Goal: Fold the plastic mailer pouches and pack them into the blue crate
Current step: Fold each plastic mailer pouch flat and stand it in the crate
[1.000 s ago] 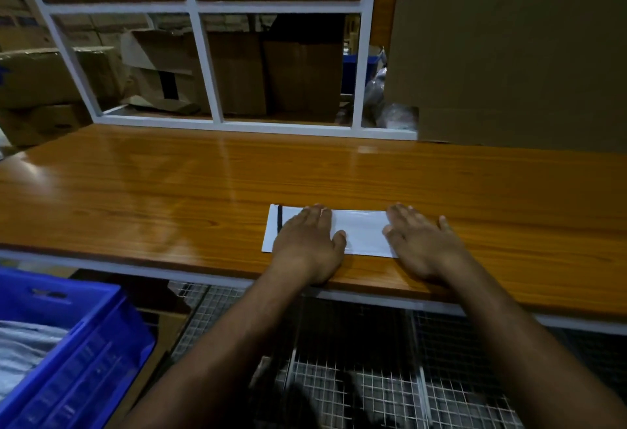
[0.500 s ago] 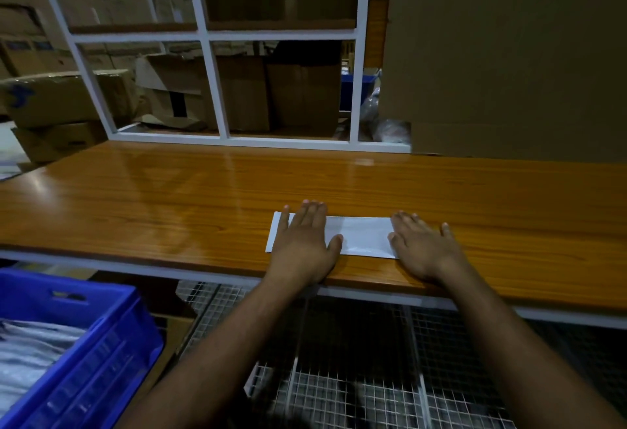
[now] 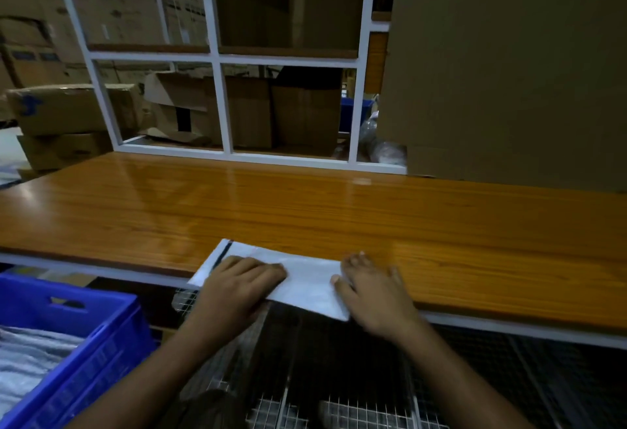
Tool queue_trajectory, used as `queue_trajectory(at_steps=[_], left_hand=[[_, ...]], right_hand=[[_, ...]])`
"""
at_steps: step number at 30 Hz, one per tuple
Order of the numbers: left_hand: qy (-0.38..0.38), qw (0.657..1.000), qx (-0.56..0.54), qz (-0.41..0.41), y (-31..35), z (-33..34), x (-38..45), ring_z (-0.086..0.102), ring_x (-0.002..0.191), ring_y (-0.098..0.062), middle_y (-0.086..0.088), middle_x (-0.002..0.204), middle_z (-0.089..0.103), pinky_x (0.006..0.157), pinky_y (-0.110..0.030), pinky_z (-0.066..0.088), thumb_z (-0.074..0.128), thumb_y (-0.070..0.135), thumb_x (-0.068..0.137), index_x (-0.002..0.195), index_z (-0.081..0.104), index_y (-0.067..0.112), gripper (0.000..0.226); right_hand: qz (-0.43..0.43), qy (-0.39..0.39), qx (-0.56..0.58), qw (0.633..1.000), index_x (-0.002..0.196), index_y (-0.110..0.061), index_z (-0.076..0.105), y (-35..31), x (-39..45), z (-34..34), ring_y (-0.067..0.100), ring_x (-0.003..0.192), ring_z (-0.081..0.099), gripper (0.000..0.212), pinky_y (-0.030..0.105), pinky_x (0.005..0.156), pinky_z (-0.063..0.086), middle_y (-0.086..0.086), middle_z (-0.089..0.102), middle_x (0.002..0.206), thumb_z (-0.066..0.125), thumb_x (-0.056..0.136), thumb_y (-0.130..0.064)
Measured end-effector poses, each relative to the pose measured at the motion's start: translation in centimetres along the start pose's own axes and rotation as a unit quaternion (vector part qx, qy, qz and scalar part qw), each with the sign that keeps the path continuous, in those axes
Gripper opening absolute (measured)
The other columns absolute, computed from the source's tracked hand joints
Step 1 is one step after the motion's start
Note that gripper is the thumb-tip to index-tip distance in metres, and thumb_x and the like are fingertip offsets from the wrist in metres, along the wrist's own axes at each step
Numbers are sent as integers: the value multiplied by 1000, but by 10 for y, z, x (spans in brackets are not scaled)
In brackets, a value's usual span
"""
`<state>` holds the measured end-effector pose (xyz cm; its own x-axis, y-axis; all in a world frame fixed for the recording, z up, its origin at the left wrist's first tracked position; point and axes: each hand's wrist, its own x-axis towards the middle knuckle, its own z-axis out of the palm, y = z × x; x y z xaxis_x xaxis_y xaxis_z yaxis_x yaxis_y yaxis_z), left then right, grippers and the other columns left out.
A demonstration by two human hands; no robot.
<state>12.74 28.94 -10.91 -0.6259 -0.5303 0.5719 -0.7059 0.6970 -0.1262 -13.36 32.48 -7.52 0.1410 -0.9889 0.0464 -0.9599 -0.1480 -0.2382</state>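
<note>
- We see a folded white mailer pouch at the near edge of the wooden table, about 6 o'clock of the tabletop, turned askew so its near right corner hangs past the table's edge.
- A dark strip runs along the pouch's left end, toward 10 o'clock from the left hand.
- Our view has the left hand on the pouch's left part, knuckles up, fingers curled over and pointing to 3 o'clock; the thumb is hidden, so we cannot tell whether it pinches the pouch from below.
- The right hand lies on the pouch's right end, fingers nearly straight and slightly spread, pointing to 11 o'clock, with the thumb touching the white surface.
- The two hands are near each other, with bare pouch between them.
- The blue crate sits at 8 o'clock, below table level and well apart from the pouch; pale grey pouches lie inside it.
- A wire mesh rack shows under the table at 6 o'clock.
- A white frame shelf stands at 12 o'clock behind the table, with cardboard boxes at 10 o'clock.
- A large cardboard sheet stands at 2 o'clock on the table's far side.
</note>
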Motion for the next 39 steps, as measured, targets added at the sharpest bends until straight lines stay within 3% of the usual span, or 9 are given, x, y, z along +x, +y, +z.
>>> queue_trajectory(at_steps=[7,12,17,21,24,27,29,32,39], left_hand=[[50,994,41,-90,-83,-61,-71,68,93,-24,1,106,74,88,-43,47,55,32,78,112,72,18,40],[51,974,101,-197,-134,-118,-135,61,92,-24,-3,96,73,79,-38,40,50,24,77,109,73,18,40],[39,932,125,-338,-177,-172,-206,64,91,-29,-4,91,72,78,-38,39,45,31,80,107,73,20,40],[24,916,98,-388,-207,-196,-249,66,84,-29,-2,90,75,75,-40,51,46,33,77,104,78,25,43],[-11,912,83,-402,-220,-191,-267,65,86,-26,3,90,75,76,-42,51,49,30,80,106,77,33,39],[-31,925,68,-373,-227,-166,-272,66,85,-25,3,92,77,76,-37,49,71,7,76,104,79,28,36],[-37,927,50,-369,-230,-147,-271,66,87,-21,5,94,77,78,-35,47,78,-2,71,103,80,25,42],[-57,925,34,-375,-236,-112,-268,66,92,-20,6,96,77,84,-37,45,77,-1,72,103,79,25,41],[-137,910,108,-377,-255,-38,-264,58,107,-22,4,100,73,88,-34,31,59,15,84,110,75,35,36]], right_hand=[[-167,-15,112,979,154,-16,35,-100,15,20,20,153,17,56,42,123,19,6,25,164,34,107,-46],[-243,-2,183,953,153,-16,39,-181,35,42,12,147,30,54,24,118,22,1,35,160,45,105,-39],[-317,-10,183,930,155,-21,35,-262,53,79,9,141,39,57,19,110,27,-6,38,158,49,103,-38],[-363,-40,136,921,154,-17,37,-311,68,115,14,146,31,53,32,121,20,-1,39,158,44,105,-36],[-368,-50,81,925,154,-15,32,-328,75,140,17,150,25,54,38,124,12,2,37,158,39,106,-39],[-366,-62,49,927,156,-14,26,-325,74,169,17,152,18,58,34,124,7,3,31,161,32,106,-43],[-372,-33,37,927,154,-15,30,-316,72,186,16,152,18,61,28,122,3,2,34,160,16,105,-48],[-389,-12,42,920,153,-14,36,-310,75,201,17,152,19,91,25,119,-2,2,38,157,-14,93,-61],[-378,-10,69,923,156,-15,33,-312,78,206,15,152,19,74,27,121,0,1,34,160,7,98,-54]])
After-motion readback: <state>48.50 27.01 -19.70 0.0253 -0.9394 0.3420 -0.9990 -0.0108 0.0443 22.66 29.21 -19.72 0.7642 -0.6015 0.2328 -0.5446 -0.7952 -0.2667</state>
